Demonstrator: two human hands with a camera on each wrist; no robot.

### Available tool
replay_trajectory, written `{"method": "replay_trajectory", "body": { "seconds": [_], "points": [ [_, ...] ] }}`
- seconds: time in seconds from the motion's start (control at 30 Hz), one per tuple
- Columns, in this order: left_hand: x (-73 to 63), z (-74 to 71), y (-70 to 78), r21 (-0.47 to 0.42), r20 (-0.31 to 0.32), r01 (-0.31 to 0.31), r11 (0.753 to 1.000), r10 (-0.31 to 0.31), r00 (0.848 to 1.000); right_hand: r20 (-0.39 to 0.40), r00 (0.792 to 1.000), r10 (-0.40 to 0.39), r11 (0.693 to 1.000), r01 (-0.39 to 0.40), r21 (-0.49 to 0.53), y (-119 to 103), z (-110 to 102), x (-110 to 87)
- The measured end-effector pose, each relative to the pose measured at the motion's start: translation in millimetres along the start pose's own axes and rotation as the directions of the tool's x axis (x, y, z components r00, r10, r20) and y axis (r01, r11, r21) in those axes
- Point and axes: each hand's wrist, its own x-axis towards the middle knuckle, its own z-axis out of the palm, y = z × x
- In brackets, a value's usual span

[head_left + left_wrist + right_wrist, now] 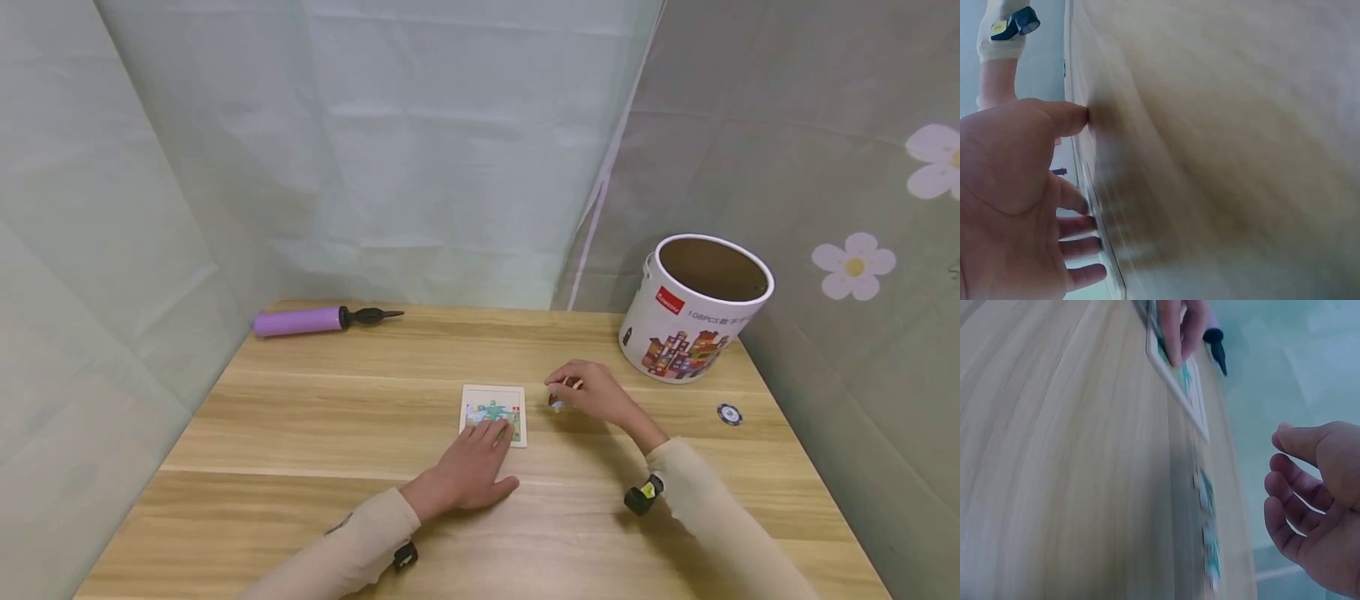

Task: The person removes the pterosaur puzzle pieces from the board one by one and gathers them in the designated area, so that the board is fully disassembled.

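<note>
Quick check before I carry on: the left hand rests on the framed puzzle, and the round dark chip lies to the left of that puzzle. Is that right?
Not quite: the round dark chip lies to the right of the framed puzzle, as the head view shows. The left hand does rest on the puzzle, as you said.

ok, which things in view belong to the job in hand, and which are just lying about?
Likely in the job:
pale square puzzle board, part-filled, left hand on it
loose flat printed puzzle pieces, right hand near them

Apparently just lying about:
purple cylindrical pump with black nozzle
white printed cylindrical bucket
round dark-and-white disc
</note>
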Motion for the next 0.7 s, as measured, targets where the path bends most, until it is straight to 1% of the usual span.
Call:
{"method": "replay_trajectory", "body": {
  "seconds": [0.23, 0.3, 0.47, 0.7],
  "points": [
    [-6.1, -3.7, 4.9, 0.000, 0.079, 0.004, 1.000, -0.004, 0.997, 0.042, 0.998, -0.042, 0.997, 0.039, 0.061, -9, 22, 20.2],
    [-7.4, -4.0, 5.6, 0.009, 0.087, 0.010, 1.000, -0.010, 0.996, 0.050, 0.998, -0.046, 0.997, 0.042, 0.071, -10, 27, 25.4],
    [-9.7, -3.5, 6.1, 0.017, 0.080, 0.018, 1.000, -0.019, 0.997, 0.084, 0.995, -0.051, 0.997, 0.047, 0.058, -12, 40, 37.7],
    [-10.4, -2.7, 5.5, -0.016, 0.071, 0.011, 1.000, -0.010, 0.997, 0.139, 0.987, -0.076, 0.996, 0.070, 0.048, -19, 56, 50.3]
  ]
}}
